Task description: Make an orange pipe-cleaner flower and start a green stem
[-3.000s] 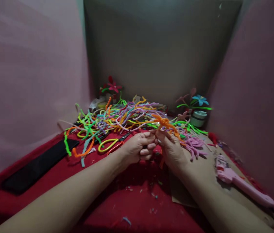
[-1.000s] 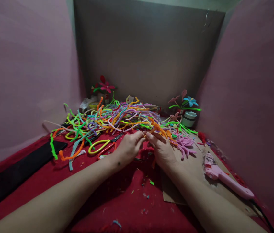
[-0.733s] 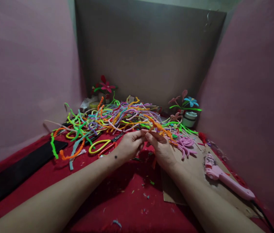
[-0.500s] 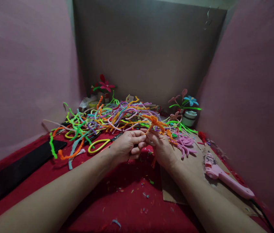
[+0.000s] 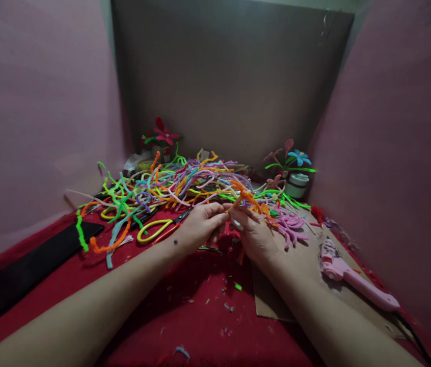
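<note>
Between my two hands, just in front of the heap, is an orange pipe cleaner flower (image 5: pixel 245 194) with its petals pointing up and away. My right hand (image 5: pixel 252 230) is closed, thumb and fingers pinching the flower near its base. My left hand (image 5: pixel 207 220) is closed too, its fingertips meeting the right ones at the flower's lower end. What exactly lies under the left fingertips is mostly hidden. Right beside the right hand lie pink pipe cleaners (image 5: pixel 291 225). Scissors with yellow and red handles (image 5: pixel 158 230) rest by the left wrist.
A tangled heap of coloured pipe cleaners (image 5: pixel 188 183) spans the back. On the cardboard (image 5: pixel 271 300) at right lies a pink glue gun (image 5: pixel 356 285) with a cord. A black flat object (image 5: pixel 35 265) lies left. Finished flowers (image 5: pixel 297 158) stand behind, near pink side walls.
My left hand has turned slightly, with its lower fingers now tucked out of sight. The orange flower has tilted, its petals shifting a little. The view has moved slightly.
</note>
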### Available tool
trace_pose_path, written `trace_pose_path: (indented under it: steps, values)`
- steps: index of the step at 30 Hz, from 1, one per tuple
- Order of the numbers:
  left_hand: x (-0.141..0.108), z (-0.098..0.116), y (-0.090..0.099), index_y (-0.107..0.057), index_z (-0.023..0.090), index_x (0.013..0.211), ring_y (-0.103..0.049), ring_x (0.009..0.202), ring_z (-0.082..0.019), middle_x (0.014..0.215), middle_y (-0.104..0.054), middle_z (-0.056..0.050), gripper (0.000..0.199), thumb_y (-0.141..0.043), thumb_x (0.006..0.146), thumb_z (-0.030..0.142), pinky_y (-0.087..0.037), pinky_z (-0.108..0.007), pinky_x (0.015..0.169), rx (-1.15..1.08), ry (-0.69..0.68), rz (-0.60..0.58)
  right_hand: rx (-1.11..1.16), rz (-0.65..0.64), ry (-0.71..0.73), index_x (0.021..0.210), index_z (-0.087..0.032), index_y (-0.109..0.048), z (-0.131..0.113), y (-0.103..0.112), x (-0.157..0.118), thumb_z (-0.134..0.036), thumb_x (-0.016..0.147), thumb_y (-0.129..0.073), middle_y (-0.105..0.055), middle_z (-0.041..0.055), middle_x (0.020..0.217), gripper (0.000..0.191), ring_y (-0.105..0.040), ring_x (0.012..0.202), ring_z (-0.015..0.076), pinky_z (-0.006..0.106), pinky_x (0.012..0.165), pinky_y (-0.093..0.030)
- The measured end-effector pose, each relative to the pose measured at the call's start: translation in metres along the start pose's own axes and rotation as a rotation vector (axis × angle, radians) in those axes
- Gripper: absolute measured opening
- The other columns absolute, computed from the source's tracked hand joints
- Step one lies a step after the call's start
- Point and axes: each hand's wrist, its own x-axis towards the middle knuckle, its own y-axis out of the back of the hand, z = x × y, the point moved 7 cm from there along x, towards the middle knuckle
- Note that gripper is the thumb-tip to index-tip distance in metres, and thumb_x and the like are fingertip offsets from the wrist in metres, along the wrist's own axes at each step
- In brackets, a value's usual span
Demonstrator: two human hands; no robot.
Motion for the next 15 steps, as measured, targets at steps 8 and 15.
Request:
trace_pose_path:
  steps: [8,15]
  values:
    - [-0.009,0.008,0.007,-0.062,0.019,0.083,-0.045,0.049,-0.006,0.059,-0.053,0.004,0.015,-0.047,0.083,0.023,-0.036,-0.017,0.050,0.402,-0.330,0.230,-0.130,-0.033,0.062,0.076,-0.025,-0.072,-0.019,-0.012,-0.008,-0.026,0.071,-0.065,-0.067,-0.0009,0.077,0.009,-0.057,0.079,0.0168,0.031,0.078,-0.042]
    - [-0.003,0.000,-0.003,-0.057,0.015,0.079,-0.043,0.030,-0.005,0.049,-0.049,0.006,0.018,-0.055,0.080,0.033,-0.029,-0.015,0.030,-0.163,0.031,0.024,-0.062,-0.104,0.029,0.091,-0.022,-0.071,-0.004,-0.007,-0.003,-0.033,0.073,-0.064,-0.064,0.0005,0.075,0.022,-0.050,0.066,0.0142,0.028,0.063,-0.040]
